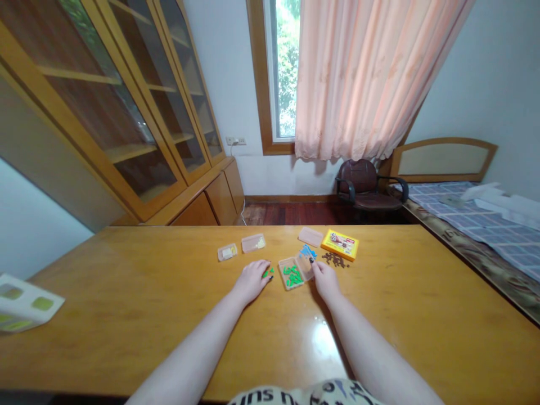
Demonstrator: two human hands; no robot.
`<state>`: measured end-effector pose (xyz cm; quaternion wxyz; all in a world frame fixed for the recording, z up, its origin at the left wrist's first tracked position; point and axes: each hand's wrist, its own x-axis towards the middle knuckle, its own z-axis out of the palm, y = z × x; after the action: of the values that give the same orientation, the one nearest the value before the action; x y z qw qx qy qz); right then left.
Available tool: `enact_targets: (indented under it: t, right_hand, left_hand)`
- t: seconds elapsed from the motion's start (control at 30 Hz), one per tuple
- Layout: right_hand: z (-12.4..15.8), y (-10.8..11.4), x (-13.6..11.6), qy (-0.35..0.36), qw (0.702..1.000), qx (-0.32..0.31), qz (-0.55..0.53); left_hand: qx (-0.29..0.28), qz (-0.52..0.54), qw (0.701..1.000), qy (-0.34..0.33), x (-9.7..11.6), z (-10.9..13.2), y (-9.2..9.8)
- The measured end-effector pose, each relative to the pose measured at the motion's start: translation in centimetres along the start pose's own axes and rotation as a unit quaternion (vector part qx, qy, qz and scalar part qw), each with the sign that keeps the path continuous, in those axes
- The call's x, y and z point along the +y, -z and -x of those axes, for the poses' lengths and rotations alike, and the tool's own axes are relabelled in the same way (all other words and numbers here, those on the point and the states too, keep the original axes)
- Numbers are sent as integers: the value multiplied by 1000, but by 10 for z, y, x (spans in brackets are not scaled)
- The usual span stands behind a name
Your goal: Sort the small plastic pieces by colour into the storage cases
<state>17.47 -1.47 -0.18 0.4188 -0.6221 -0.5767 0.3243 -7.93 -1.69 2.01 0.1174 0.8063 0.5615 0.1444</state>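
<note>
My left hand (252,279) rests on the table with thumb and index finger apart, around a few loose green pieces (269,273). To its right lies a clear plastic box (287,287) with its hinged lid folded open, and several small green pieces (293,275) fill its base. My right hand (325,279) grips the box at the lid side, one dark-nailed finger lying on the clear lid. Small blue pieces (310,251) lie just behind the lid, partly seen through it. What the right hand's lower fingers touch is hidden.
Brown pieces (335,259) lie beside a yellow box (340,244). A pinkish plastic lid (311,236) is behind the blue pieces. Two small trays (250,245) (221,254) with pale pieces stand left. A white cut-out object (29,301) sits at the table's left edge.
</note>
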Motion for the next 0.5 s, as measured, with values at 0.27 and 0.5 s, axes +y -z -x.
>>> enact_targets:
  t: [0.27, 0.5]
  right_hand:
    - [0, -1, 3, 3, 1000, 4, 5]
    - [-2, -3, 7, 7, 1000, 9, 3]
  left_hand:
    - [-43, -220, 974, -36, 19, -25, -2]
    - [-102, -235, 966, -38, 26, -41, -9]
